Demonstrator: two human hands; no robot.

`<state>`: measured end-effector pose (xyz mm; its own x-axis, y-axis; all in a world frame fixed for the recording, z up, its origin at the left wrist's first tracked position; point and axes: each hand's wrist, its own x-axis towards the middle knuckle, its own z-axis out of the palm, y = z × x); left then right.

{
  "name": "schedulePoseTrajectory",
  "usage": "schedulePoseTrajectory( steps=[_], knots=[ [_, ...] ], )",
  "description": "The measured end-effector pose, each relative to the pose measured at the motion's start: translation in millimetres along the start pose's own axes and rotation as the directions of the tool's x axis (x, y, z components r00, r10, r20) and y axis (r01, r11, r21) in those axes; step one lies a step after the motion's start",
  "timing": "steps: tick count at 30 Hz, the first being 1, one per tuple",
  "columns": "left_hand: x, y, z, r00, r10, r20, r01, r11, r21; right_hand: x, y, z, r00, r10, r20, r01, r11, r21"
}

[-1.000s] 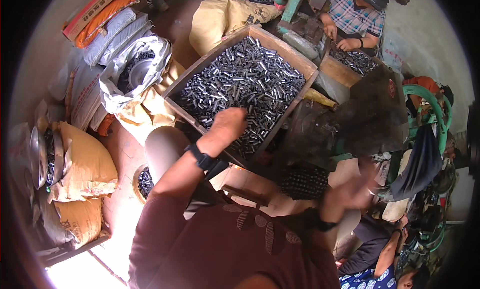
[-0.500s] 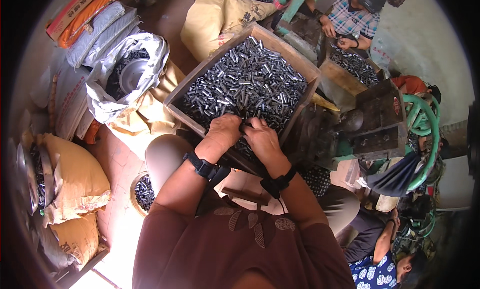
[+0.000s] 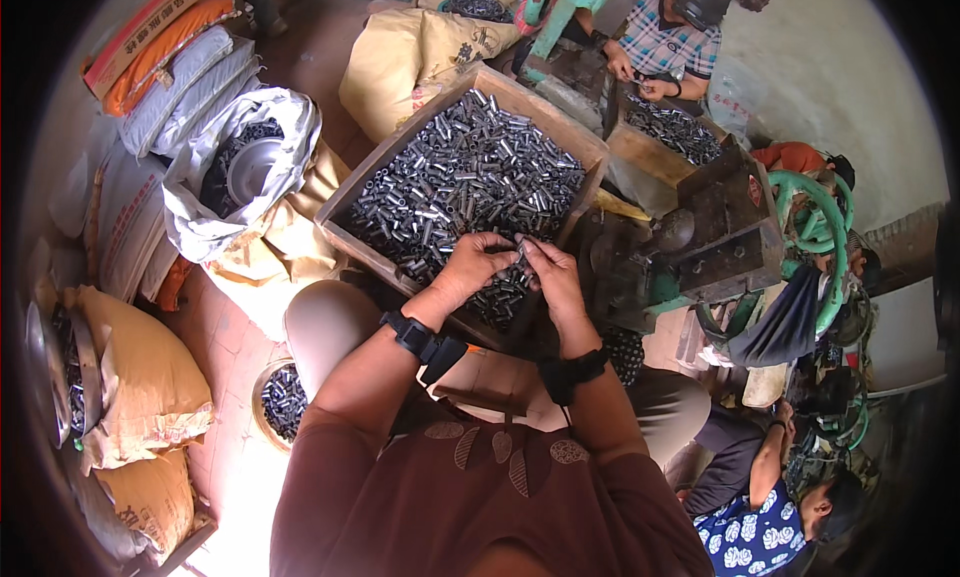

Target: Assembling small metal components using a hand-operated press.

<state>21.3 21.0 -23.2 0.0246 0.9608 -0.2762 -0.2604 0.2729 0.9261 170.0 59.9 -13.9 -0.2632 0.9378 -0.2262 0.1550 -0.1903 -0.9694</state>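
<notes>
My hands have just come up out of the pile: half a second ago they were down among the metal sleeves (image 3: 460,177), and before that my right hand was off beyond the right side of the wooden box (image 3: 550,125). Now my left hand (image 3: 470,267) and right hand (image 3: 555,277) meet above the box's near corner. The thumb and fingers of each are drawn together, tip to tip, and they seem to pinch one small metal piece (image 3: 520,255) between them; it is too small for me to tell its exact shape. I take the change to mean that picking in the heap has given way to close fingerwork on a single piece.

The sleeves fill the box from wall to wall, lying every which way under my wrists. To the left of the box a white sack (image 3: 190,222) stands open with a metal bowl (image 3: 252,172) in it; behind the box slumps a tan sack (image 3: 385,72). Near the box's left corner, down on the floor, is a round basket (image 3: 258,407) of dark pieces. Past the box's far right side, a co-worker's hands (image 3: 655,87) are busy over a smaller wooden box (image 3: 650,157).
</notes>
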Motion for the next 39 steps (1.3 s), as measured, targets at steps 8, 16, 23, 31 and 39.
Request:
schedulePoseTrajectory(
  steps=[8,16,23,31,39],
  knots=[
    [6,-5,-4,0.998,-0.053,0.019,0.050,0.993,0.104,6,8,-5,0.992,0.079,-0.097,-0.041,0.939,0.342],
    [16,-14,-2,0.942,0.289,-0.169,-0.269,0.954,0.135,4,3,-7,0.997,-0.016,-0.081,0.036,0.966,0.257],
    [-7,4,-2,0.994,-0.101,-0.036,0.081,0.930,-0.360,-16,-7,-12,0.996,-0.013,-0.088,0.022,0.995,0.100],
    [-12,-1,9,0.992,-0.094,0.086,0.123,0.880,-0.458,-28,-9,-17,0.978,-0.088,-0.189,0.103,0.992,0.074],
    [-15,-4,19,0.987,0.081,0.140,-0.063,0.990,-0.126,-32,-10,-8,0.973,-0.193,-0.123,0.206,0.974,0.097]
  ],
)
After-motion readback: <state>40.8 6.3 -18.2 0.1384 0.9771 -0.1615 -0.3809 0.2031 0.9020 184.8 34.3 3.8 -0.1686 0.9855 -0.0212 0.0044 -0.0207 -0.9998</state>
